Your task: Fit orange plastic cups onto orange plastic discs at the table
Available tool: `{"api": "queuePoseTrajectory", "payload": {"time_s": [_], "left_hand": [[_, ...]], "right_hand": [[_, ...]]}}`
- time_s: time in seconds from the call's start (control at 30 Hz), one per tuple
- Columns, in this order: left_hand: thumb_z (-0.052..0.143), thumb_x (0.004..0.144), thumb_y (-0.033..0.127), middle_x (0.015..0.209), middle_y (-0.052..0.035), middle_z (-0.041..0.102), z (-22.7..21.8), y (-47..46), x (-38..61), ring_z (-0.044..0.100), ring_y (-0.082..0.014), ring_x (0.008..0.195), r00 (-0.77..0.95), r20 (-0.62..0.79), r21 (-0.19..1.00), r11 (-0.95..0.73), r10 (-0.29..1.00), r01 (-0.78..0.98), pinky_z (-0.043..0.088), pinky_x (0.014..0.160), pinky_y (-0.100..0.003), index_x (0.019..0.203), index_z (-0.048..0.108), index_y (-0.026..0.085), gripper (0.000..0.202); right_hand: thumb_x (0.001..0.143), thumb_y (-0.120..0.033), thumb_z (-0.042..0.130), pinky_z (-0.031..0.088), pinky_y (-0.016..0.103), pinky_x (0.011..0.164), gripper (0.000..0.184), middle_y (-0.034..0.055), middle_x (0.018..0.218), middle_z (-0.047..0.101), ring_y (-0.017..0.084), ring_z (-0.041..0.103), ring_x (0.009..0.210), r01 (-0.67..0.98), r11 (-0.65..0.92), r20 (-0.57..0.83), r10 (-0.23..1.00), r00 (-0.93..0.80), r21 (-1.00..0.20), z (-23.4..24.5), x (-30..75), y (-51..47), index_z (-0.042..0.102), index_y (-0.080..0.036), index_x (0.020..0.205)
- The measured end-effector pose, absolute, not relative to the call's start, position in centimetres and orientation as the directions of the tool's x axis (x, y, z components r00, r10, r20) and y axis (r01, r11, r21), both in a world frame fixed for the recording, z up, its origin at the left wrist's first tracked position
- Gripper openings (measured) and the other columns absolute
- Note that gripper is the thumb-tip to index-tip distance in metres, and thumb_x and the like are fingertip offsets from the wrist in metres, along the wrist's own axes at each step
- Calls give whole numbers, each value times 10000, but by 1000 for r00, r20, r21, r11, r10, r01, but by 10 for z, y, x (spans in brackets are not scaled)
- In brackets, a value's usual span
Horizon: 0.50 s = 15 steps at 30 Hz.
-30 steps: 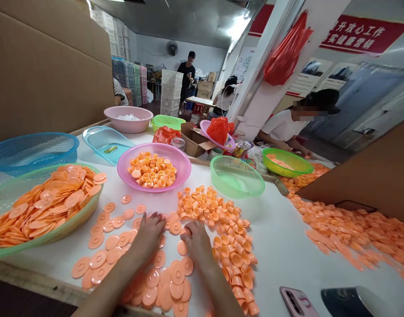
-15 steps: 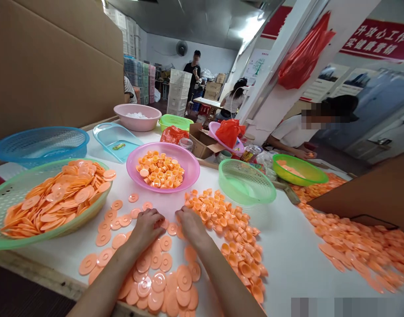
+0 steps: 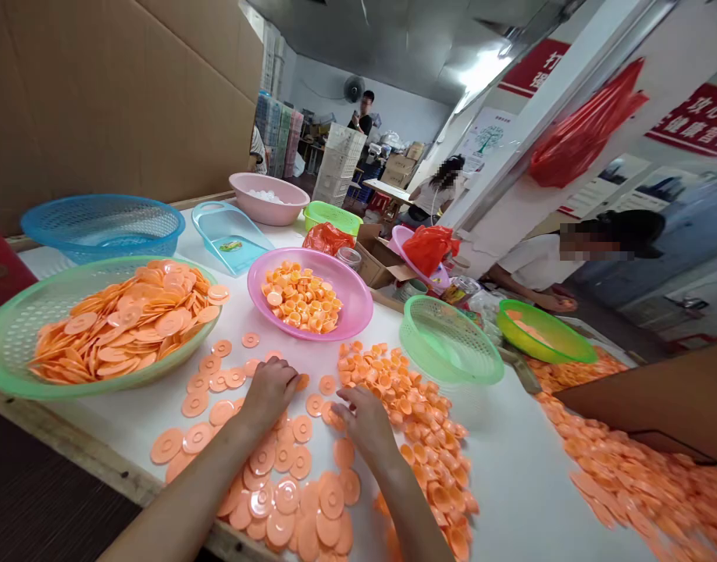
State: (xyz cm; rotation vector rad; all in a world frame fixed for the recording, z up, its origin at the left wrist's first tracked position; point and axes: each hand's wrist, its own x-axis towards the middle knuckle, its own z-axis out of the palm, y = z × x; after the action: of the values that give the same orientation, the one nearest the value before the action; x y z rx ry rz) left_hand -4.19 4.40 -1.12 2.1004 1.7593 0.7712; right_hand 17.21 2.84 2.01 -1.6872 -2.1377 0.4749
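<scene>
My left hand (image 3: 270, 393) rests knuckles-up on the white table (image 3: 511, 460), fingers curled over flat orange discs (image 3: 288, 476) spread before me. My right hand (image 3: 364, 421) lies beside it, fingers bent and pinched at the edge of a heap of small orange caps (image 3: 411, 398). What either hand holds is hidden under the fingers. A pink bowl (image 3: 358, 308) with assembled orange pieces stands just beyond the hands. A green basket (image 3: 19, 351) heaped with orange discs sits at my left.
An empty green basket (image 3: 452, 343) stands at right of the pink bowl, a blue basket (image 3: 101, 226) and blue scoop (image 3: 230, 234) farther left. More orange parts (image 3: 628, 476) lie at right by brown cardboard (image 3: 657, 398). A seated person (image 3: 540, 265) works across the table; others stand behind.
The camera view has swung left and tilted. My hands stay among the discs and caps, the right one drawn slightly nearer to me and the cap heap.
</scene>
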Motion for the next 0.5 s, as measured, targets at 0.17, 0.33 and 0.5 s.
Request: {"api": "queuePoseTrajectory", "payload": {"time_s": [0.17, 0.33, 0.5], "left_hand": [[566, 853, 184, 955, -76, 680, -13, 42, -39, 547, -244, 999, 34, 284, 545, -191, 958, 816, 375, 806, -371, 917, 712, 202, 160], [584, 847, 179, 843, -20, 667, -9, 28, -33, 524, -189, 909, 372, 298, 565, -477, 879, 674, 334, 792, -360, 761, 699, 221, 151], [584, 826, 173, 828, -25, 658, -9, 27, -33, 509, -201, 917, 389, 242, 540, -457, 889, 707, 293, 763, -369, 735, 692, 212, 147]], "right_hand": [[716, -125, 604, 427, 263, 663, 94, 35, 779, 662, 190, 601, 766, 794, 139, 31, 988, -150, -592, 16, 182, 12, 677, -183, 725], [795, -175, 585, 457, 331, 793, 167, 64, 849, 708, 228, 616, 868, 748, 197, 188, 977, -98, -634, 13, 198, 14, 748, -213, 803], [782, -141, 580, 473, 353, 797, 216, 71, 873, 726, 237, 630, 878, 719, 236, 175, 972, -160, -654, 7, 217, 6, 764, -210, 870]]}}
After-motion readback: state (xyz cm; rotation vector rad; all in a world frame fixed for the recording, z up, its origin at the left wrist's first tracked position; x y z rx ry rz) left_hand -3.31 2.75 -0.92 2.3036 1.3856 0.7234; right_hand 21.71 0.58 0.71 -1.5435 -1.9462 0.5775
